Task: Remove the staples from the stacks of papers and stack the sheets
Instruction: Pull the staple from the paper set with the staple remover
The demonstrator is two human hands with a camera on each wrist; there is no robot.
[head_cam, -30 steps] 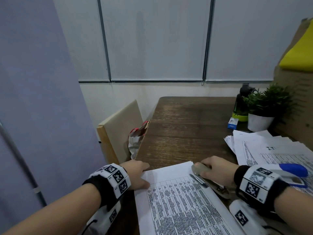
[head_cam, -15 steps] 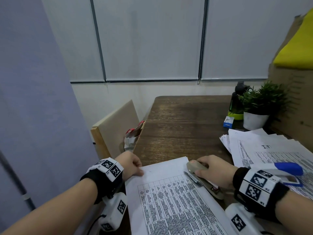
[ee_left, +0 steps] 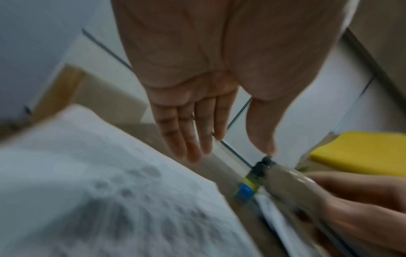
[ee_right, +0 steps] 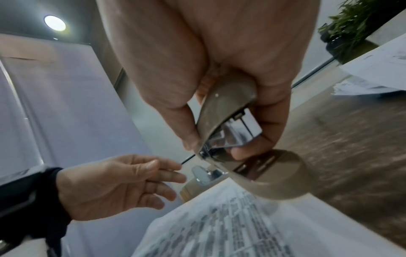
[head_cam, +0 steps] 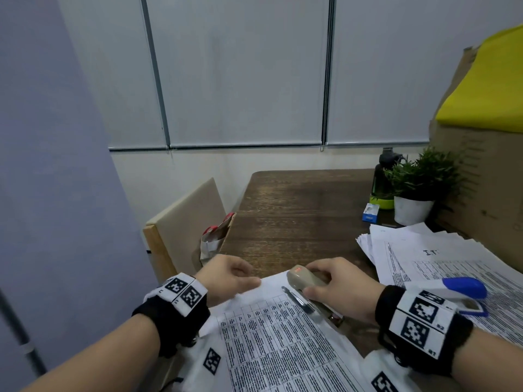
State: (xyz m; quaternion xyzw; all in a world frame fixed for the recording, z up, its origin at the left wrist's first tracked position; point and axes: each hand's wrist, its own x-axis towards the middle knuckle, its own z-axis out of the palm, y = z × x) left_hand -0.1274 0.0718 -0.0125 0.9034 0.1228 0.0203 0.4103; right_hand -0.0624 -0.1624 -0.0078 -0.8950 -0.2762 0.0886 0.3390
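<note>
Your fingers (ee_right: 239, 153) of the right hand (head_cam: 339, 290) are curled around the beige stapler (head_cam: 307, 281), with the thumb pressing one side and the other fingers the far side. You hold it just above the top corner of the printed sheet (head_cam: 283, 335), which lies on the wooden table (head_cam: 297, 216) in front of you. Your left hand (head_cam: 226, 275) hangs over the left top corner of this sheet, and its fingers are straight and close together, holding nothing. From the blurred wrist view I cannot tell if they touch the paper.

I judge that the task is in the middle, not near the end. A spread pile of papers (head_cam: 441, 256) lies at your right, near the potted plant (head_cam: 418, 188), and I cannot see whether these are already free sheets or sets that wait for you. No staple shows in the corner under the stapler; it is too small to tell. So for this sheet the pulling of the staple seems not finished, and the stacking of it remains.
</note>
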